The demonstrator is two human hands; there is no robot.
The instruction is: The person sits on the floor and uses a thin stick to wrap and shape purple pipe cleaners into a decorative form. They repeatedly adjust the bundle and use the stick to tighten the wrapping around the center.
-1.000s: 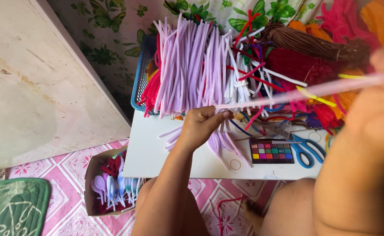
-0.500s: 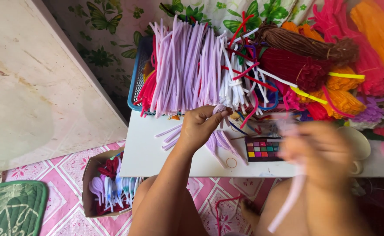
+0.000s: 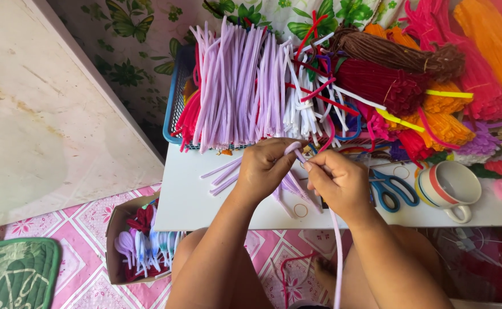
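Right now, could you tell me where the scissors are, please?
In the head view, the blue scissors lie on the white table, just right of the right hand and left of the striped mug.

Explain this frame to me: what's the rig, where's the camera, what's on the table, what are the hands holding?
There is no machine here. A person works with two bare hands, and the single picture comes from a camera worn on their head, looking down past their arms and knees.

The left hand and right hand meet over the front edge of a small white table. Together they pinch a lilac pipe cleaner; its top is bent into a small loop between the hands and its long end hangs down past the table edge.

On the table: a blue basket packed with lilac and white stems, bundles of brown, red, orange and pink stems to the right, blue-handled scissors, a striped mug and a few loose lilac pieces.

On the pink tiled floor a cardboard box holds finished pieces.
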